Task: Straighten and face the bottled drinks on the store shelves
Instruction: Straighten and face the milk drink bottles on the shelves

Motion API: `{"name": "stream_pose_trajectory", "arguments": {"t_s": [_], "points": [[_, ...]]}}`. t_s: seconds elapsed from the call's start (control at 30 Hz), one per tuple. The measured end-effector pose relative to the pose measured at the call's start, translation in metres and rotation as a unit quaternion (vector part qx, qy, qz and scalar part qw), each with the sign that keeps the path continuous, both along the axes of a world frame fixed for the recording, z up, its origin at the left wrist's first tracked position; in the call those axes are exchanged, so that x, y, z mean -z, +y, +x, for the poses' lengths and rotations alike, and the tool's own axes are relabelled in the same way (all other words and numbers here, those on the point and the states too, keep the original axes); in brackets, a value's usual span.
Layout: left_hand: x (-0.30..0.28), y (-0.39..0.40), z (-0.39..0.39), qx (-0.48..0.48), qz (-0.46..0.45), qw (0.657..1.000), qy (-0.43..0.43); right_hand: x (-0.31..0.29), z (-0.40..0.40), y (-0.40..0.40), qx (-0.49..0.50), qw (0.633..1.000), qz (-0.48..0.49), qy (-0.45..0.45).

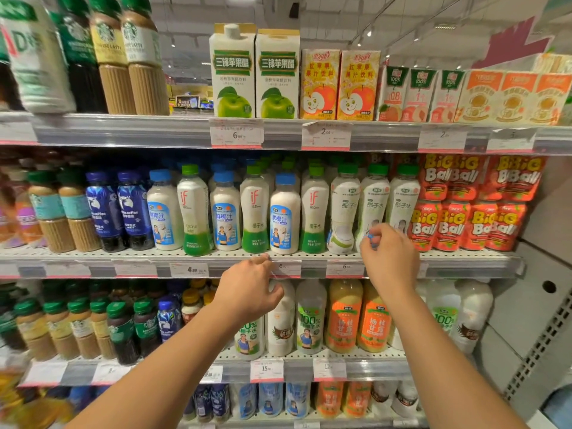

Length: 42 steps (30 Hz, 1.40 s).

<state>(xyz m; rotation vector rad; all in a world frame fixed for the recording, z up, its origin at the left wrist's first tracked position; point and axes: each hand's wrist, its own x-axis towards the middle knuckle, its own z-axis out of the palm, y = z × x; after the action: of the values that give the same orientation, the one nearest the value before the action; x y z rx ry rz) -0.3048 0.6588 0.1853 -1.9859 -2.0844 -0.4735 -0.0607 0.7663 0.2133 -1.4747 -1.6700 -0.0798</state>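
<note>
A right hand point(390, 258) reaches a coconut-water bottle point(373, 209), fingers curled at its label, apparently to turn it forward; whether it grips is unclear. Left of that bottle, the left hand point(250, 289) hangs loosely curled, holding nothing.

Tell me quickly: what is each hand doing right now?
Left hand: fingers loosely curled at the shelf edge, holding nothing.
Right hand: fingers pinch a small blue-and-white item.

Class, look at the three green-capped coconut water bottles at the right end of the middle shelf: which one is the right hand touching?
The middle bottle: the right hand has its fingertips on its lower label; its neighbours stand untouched.
</note>
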Motion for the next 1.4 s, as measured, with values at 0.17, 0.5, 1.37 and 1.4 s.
{"name": "stream_pose_trajectory", "arguments": {"t_s": [0.17,0.5,1.37,1.4], "points": [[0.008,-0.007,-0.008,0.026,-0.028,0.999,0.008,-0.038,-0.047,-0.022,-0.184,0.978,0.013,-0.098],[0.000,-0.013,-0.031,0.090,-0.112,0.989,-0.019,-0.076,-0.113,-0.018,-0.234,0.962,0.018,-0.140],[0.001,-0.018,-0.061,0.174,-0.105,0.979,0.002,-0.120,-0.220,-0.035,-0.164,0.949,-0.015,-0.269],[-0.001,-0.022,-0.064,0.177,-0.096,0.979,-0.010,-0.122,-0.223,-0.036,-0.150,0.952,-0.022,-0.265]]}}
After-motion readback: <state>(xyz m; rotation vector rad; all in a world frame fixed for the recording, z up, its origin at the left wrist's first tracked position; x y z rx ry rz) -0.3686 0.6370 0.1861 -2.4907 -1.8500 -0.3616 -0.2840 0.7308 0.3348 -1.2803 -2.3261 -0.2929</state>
